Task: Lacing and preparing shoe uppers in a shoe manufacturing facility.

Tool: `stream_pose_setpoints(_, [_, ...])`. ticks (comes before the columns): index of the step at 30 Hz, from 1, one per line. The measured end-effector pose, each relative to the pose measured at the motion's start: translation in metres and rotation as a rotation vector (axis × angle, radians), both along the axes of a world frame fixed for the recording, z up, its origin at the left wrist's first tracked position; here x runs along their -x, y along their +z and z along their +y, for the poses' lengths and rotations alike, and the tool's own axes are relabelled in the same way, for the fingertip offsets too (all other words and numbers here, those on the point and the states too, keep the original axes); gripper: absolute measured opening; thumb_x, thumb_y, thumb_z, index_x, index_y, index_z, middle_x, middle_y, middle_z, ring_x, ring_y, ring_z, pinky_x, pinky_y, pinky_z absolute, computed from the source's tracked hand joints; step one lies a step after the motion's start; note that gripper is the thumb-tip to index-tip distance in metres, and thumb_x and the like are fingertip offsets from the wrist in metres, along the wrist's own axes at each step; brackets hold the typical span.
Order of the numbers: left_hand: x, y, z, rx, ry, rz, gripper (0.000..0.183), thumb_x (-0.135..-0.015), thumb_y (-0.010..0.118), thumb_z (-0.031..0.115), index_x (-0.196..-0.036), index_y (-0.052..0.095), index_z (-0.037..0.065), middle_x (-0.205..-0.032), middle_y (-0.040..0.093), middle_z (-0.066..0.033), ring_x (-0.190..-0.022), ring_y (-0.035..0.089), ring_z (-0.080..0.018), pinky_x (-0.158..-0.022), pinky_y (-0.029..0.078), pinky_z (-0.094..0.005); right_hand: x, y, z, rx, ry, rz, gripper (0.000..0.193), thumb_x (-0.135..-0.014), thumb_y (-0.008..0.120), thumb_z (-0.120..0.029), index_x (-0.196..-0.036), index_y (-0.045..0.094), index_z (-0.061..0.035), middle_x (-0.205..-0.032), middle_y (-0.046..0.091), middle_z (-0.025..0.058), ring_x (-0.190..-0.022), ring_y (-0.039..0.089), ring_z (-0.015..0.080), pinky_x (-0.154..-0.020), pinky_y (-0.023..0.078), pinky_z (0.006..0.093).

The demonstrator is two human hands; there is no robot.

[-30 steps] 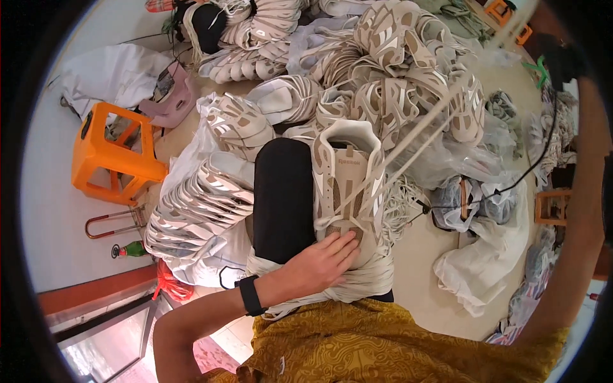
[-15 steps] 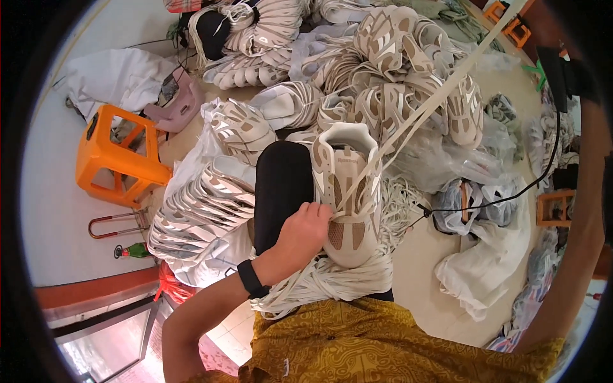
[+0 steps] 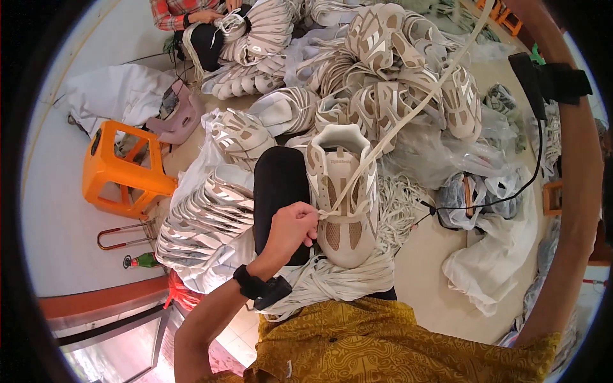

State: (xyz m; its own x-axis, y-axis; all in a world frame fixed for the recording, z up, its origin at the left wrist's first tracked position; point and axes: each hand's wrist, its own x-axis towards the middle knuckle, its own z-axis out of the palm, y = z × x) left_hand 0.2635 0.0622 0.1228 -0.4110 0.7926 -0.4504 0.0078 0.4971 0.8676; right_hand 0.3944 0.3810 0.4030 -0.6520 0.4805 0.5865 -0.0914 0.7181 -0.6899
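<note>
A beige and white sneaker (image 3: 351, 236) lies between my legs, toe toward me, beside my black-clad left thigh (image 3: 281, 182). A pale flat shoelace (image 3: 399, 124) runs through its lowest eyelets and stretches taut up to the top right edge. My left hand (image 3: 295, 225) is closed at the left of the sneaker, pinching the lace's short end near the lowest eyelet. My right forearm (image 3: 578, 166) reaches up along the right side, its hand beyond the top edge. Under the sneaker's toe, a bundle of loose white laces (image 3: 345, 281) drapes across my lap.
Stacked shoe uppers (image 3: 207, 220) lie at the left, with a large shoe pile (image 3: 383, 96) ahead. An orange stool (image 3: 124, 169) and a green bottle (image 3: 142, 260) are further left. A black cable (image 3: 491, 205) crosses at right. Another person's plaid sleeve (image 3: 169, 16) shows at far left.
My left hand has shifted slightly left, drawing the short lace end out from the sneaker. My right forearm has risen further up. Another person's hands and sleeve have come more into view.
</note>
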Motion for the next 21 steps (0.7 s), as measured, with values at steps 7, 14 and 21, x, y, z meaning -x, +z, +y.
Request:
stream_pose_setpoints(7, [-0.009, -0.004, 0.001, -0.148, 0.208, -0.574, 0.01, -0.083, 0.049, 0.004, -0.093, 0.05, 0.002, -0.078, 0.055, -0.0058, -0.068, 0.055, -0.0135, -0.057, 0.047, -0.0252, 0.002, -0.01, -0.006, 0.103, 0.001, -0.039, 0.016, -0.081, 0.055, -0.01, -0.071, 0.058, 0.002, -0.049, 0.041, -0.002, -0.035, 0.029, 0.0029, -0.031, 0.018, 0.0187])
stream_pose_setpoints(14, [-0.015, -0.005, 0.001, -0.225, 0.349, -0.789, 0.021, -0.082, 0.05, 0.003, -0.103, 0.045, 0.004, -0.082, 0.053, -0.0038, -0.068, 0.052, -0.0125, -0.056, 0.042, -0.0234, 0.003, -0.022, 0.005, 0.07, 0.083, -0.028, 0.016, -0.079, 0.058, -0.008, -0.066, 0.057, 0.0017, -0.047, 0.041, -0.0018, -0.035, 0.029, 0.0033, -0.031, 0.018, 0.0198])
stream_pose_setpoints(21, [-0.017, -0.008, -0.005, -0.385, 0.404, -0.805, 0.031, -0.079, 0.048, -0.003, -0.109, 0.044, 0.004, -0.092, 0.05, -0.005, -0.073, 0.052, -0.0133, -0.058, 0.043, -0.0243, 0.004, -0.021, -0.002, 0.232, 0.076, -0.002, 0.017, -0.079, 0.057, -0.009, -0.067, 0.058, 0.0022, -0.048, 0.041, -0.001, -0.035, 0.027, 0.0036, -0.033, 0.017, 0.0204])
